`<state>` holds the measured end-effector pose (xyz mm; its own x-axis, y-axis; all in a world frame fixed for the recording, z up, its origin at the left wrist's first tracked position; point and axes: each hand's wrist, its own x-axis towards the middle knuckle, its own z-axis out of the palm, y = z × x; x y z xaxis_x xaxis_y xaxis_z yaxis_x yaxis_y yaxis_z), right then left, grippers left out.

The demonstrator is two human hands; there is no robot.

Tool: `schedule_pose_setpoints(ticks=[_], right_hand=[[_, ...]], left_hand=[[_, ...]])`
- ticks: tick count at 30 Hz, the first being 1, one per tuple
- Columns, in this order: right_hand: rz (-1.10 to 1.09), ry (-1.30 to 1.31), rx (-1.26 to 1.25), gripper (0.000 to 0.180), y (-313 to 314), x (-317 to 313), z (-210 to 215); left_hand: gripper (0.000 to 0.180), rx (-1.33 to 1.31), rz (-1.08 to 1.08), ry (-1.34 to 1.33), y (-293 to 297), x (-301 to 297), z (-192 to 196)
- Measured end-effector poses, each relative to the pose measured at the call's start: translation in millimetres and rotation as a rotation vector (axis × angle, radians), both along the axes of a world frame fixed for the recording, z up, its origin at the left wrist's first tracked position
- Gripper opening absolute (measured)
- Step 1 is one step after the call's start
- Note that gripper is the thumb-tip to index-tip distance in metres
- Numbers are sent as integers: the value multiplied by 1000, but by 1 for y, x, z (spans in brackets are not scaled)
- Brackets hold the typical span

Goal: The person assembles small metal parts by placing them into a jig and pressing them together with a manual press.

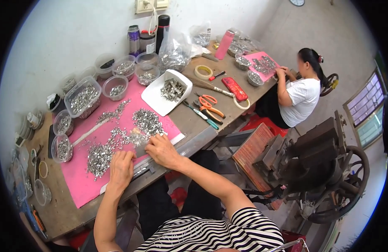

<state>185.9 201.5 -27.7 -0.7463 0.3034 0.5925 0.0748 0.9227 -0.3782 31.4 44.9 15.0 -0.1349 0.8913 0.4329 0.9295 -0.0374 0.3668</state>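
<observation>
Both hands work at the near edge of a pink sheet (78,185), amid small shiny metal pieces. My left hand (121,169) has its fingers curled together, beside a large pile of metal pieces (99,158). My right hand (163,152) is closed too, its fingertips near a second pile (147,121). What either hand pinches is too small or hidden to make out. Between the hands lies a flat grey patch (140,150) that I cannot identify. Along the table's edge below them runs a metal strip (144,168).
A white scoop (154,97) holds more pieces. Several clear tubs (81,103) line the back. Pliers (213,113), a red phone (234,89) and a tape roll (203,72) lie to the right. A co-worker (305,92) sits beyond; a hand-wheel machine (315,168) stands at right.
</observation>
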Motion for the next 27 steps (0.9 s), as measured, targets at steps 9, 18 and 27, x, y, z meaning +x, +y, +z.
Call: schedule_pose_setpoints(ticks=[9,18,27], right_hand=[[-66,5,-169,6,13,19,18],[47,-270,-243,13,11,-2,38],[155,-343,-25,14,18,-11,31]], left_hand=[[14,74,11,-405,-11,6,-8],[18,172,249,-641,-50,25,-6],[24,210,192,-624,-43,40,-9]])
